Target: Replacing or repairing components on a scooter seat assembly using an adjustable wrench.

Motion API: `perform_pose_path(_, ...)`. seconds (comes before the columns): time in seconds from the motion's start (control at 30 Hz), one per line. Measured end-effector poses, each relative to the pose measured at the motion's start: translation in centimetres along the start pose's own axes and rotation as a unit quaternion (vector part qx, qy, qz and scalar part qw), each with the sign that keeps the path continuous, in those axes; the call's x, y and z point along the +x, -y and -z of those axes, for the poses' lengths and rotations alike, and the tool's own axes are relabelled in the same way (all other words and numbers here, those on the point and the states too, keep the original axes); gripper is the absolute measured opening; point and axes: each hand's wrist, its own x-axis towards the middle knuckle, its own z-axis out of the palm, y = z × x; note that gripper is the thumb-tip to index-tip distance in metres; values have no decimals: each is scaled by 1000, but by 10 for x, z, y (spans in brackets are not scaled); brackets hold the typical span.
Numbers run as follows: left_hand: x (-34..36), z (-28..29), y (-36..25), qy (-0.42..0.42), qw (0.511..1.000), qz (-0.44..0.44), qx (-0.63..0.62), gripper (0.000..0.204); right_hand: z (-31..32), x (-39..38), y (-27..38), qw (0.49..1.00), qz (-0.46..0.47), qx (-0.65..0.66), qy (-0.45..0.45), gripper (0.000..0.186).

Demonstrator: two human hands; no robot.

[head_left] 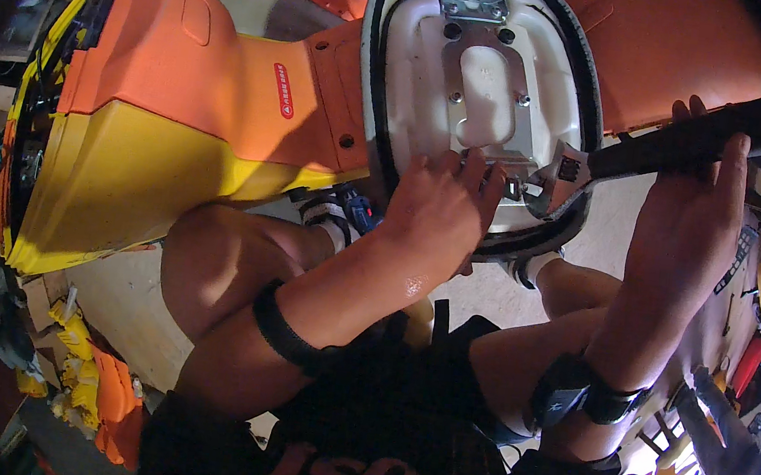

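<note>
Upturned black-rimmed seat shell of moulded white plastic (401, 82) lies before you, beside smooth orange-and-yellow plastic bodywork (202, 80). Silver metal plate with oval cut-out (485, 37) already mounted; small shiny metal fitting (514, 188) at its near end looks unfinished, the jaws of your black-handled adjustable wrench (625, 158) beside it. Your right hand (693, 192) wraps the handle; left hand's (445, 198) fingers bend there, grip hidden.

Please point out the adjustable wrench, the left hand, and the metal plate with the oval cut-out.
Adjustable wrench (649, 151): head view, on the dark handle.
Left hand (437, 202): head view, on its back.
Metal plate (481, 35): head view, upper end, above the cut-out.
</note>
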Motion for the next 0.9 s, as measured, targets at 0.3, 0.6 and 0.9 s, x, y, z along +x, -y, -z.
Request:
perform_pose_path(0.3, 3, 6, -5, 44, 999, 21, 17, 99, 28, 12, 3, 998, -28, 31, 42, 49)
perform_pose_path(0.6, 4, 10, -4, 47, 999, 16, 6, 103, 29, 17, 3, 997, -44, 49, 38, 43)
perform_pose_path(0.9, 3, 11, -4, 43, 999, 19, 0, 105, 40, 17, 2, 997, -45, 55, 29, 41)
